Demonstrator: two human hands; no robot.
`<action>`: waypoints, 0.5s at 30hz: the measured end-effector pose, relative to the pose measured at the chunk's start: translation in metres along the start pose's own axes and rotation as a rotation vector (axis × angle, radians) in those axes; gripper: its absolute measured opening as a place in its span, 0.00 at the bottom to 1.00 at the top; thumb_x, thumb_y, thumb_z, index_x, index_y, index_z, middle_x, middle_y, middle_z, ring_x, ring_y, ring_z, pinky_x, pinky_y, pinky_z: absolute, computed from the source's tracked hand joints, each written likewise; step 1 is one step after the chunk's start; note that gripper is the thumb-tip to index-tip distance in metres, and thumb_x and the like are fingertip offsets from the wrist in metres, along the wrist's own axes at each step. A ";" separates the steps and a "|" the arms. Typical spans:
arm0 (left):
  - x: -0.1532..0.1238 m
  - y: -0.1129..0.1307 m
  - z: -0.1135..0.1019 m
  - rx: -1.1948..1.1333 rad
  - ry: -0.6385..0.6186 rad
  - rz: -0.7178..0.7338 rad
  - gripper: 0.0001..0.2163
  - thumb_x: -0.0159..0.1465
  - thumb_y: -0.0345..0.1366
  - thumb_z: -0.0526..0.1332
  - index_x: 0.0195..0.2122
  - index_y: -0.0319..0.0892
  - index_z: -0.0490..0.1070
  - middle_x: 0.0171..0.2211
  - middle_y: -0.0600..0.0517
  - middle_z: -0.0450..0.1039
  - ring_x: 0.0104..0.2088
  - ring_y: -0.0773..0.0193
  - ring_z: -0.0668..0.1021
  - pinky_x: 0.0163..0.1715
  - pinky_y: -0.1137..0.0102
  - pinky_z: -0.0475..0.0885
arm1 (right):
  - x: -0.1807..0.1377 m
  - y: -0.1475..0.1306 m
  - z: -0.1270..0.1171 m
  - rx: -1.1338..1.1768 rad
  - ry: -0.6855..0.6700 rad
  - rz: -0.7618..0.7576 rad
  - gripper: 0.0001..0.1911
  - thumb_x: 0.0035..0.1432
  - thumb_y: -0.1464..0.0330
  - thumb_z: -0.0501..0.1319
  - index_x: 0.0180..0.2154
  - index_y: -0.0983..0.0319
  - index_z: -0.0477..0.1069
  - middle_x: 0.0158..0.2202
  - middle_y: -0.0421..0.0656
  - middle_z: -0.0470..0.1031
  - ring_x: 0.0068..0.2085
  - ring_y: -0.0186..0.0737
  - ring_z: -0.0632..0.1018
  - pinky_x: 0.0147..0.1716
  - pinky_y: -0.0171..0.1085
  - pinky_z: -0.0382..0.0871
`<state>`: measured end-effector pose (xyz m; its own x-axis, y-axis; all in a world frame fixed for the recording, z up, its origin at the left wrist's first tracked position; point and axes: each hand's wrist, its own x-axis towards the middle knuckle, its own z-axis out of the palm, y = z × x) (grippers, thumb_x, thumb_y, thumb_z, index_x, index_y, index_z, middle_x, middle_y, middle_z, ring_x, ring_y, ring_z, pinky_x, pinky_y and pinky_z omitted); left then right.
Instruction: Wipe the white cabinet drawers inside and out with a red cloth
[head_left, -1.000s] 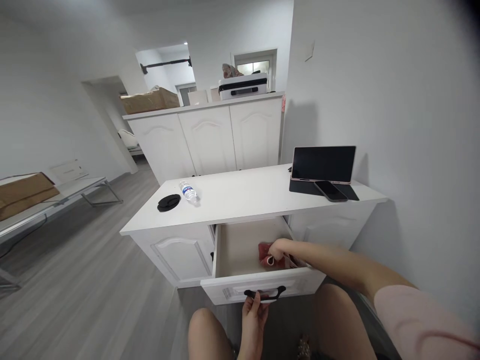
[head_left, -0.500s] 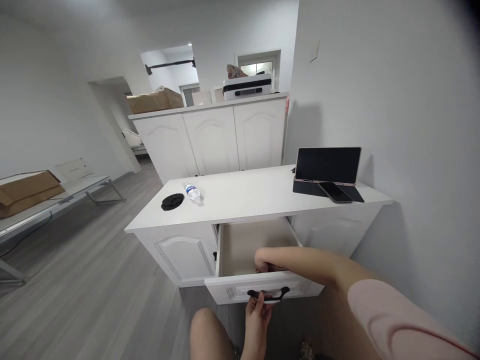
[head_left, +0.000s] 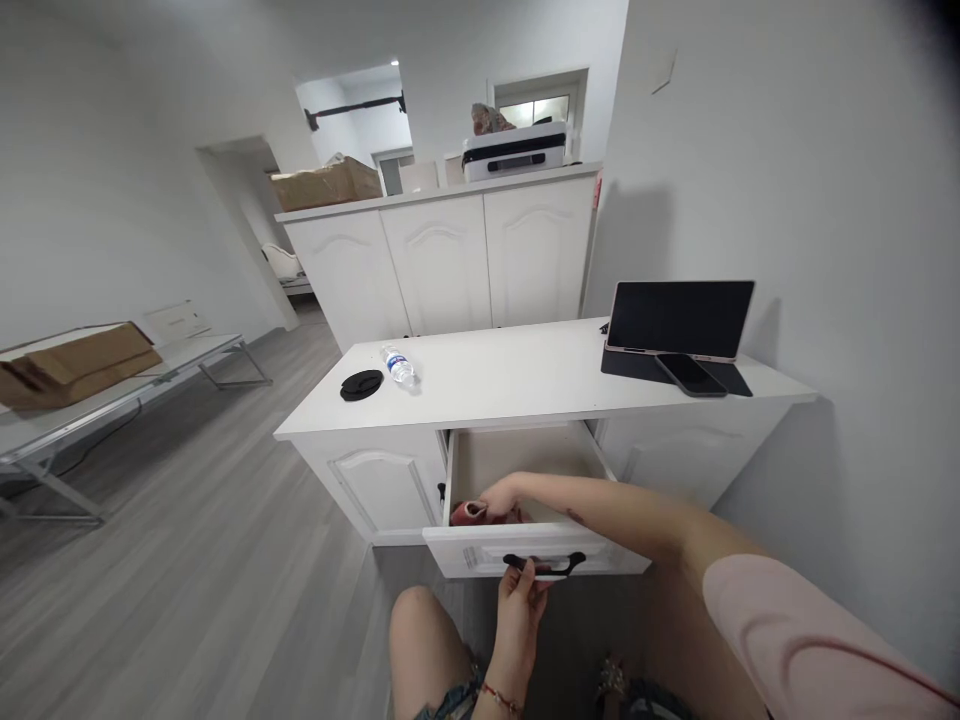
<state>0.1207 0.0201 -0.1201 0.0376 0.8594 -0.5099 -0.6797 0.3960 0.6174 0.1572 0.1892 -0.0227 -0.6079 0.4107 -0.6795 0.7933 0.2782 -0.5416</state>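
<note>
A white drawer (head_left: 536, 548) is pulled out of the white cabinet below the countertop. My left hand (head_left: 520, 600) grips the black handle (head_left: 559, 568) on its front, thumb over the left part of the bar. Inside the drawer, my right hand (head_left: 499, 496) holds a folded red cloth (head_left: 469, 513) low down, close behind the drawer front and near its left side. The front panel hides part of the cloth and some of my right fingers.
On the countertop (head_left: 495, 375) are a water bottle (head_left: 400, 368), a black round object (head_left: 361, 385), a tablet (head_left: 679, 318) and a phone (head_left: 691, 375). A wall (head_left: 870, 300) borders the right side. Cardboard (head_left: 82, 365) lies on a table at left.
My right hand has moved left inside the drawer, and the red cloth now shows beside it. My left hand stays on the handle. The view has shifted slightly.
</note>
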 end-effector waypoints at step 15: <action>-0.003 0.004 0.000 0.089 -0.019 -0.007 0.20 0.42 0.49 0.73 0.27 0.41 0.69 0.35 0.47 0.78 0.30 0.67 0.77 0.35 0.72 0.68 | -0.123 -0.056 0.015 -0.267 0.563 -0.419 0.15 0.58 0.64 0.55 0.45 0.60 0.70 0.42 0.48 0.77 0.41 0.46 0.78 0.37 0.37 0.69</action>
<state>0.1180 0.0192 -0.1155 0.0564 0.8622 -0.5034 -0.6114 0.4284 0.6654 0.1870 0.1099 0.0839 -0.8089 0.5859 -0.0481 0.5235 0.6806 -0.5126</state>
